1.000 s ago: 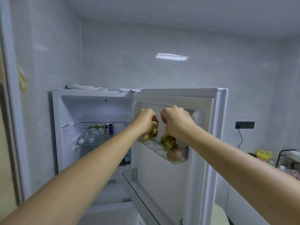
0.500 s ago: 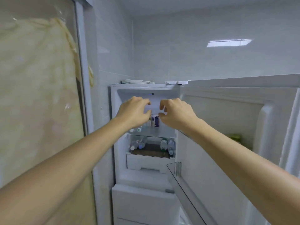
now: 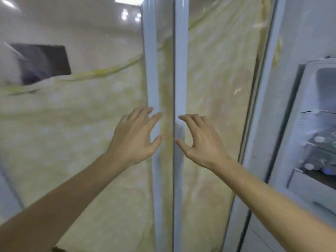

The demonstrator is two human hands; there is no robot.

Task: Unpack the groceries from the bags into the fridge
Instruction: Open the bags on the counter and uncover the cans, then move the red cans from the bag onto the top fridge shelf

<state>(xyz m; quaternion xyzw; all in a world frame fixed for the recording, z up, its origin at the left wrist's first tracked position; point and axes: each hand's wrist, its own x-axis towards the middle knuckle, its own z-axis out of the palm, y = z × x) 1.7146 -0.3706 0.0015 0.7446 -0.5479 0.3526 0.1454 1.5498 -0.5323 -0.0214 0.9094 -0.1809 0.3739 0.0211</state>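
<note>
My left hand and my right hand are both held out at mid-frame, fingers spread, with nothing in them. They hover side by side in front of a glass sliding door. The open fridge shows only at the far right edge, its white shelves holding several bottles. No grocery bags are in view. The picture is blurred by motion.
A glass sliding door with pale metal frames fills the middle, and a yellowish curtain hangs behind the glass. A dark rectangular opening shows in the wall at the upper left.
The view has swung left, from the fridge door shelf to the glass sliding door. Both hands have left the fruit on the door shelf and now are spread with nothing in them.
</note>
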